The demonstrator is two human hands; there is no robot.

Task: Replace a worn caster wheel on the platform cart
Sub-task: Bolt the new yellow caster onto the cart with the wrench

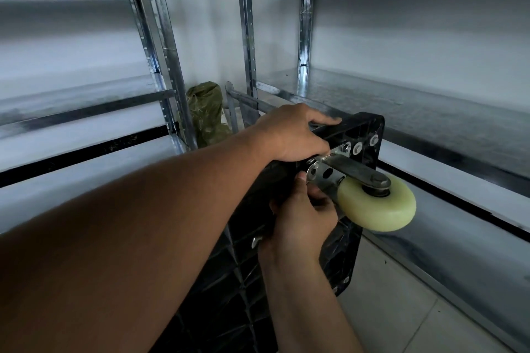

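Black platform cart [364, 135] tipped on edge between galvanised shelving units [430, 100], ribbed underside facing the camera. Cream caster wheel [378, 206] at its upper corner. The left hand [295, 132] grips the cart's top edge. The right hand [301, 215] has its fingers curled round the caster's metal bracket [324, 178].

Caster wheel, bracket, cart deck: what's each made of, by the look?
The caster wheel is smooth, pale cream, slightly translucent: likely nylon or polyurethane. The bracket is bright silvery metal, probably zinc-plated steel. The cart deck looks like black moulded plastic, given its ribbed grid underside.
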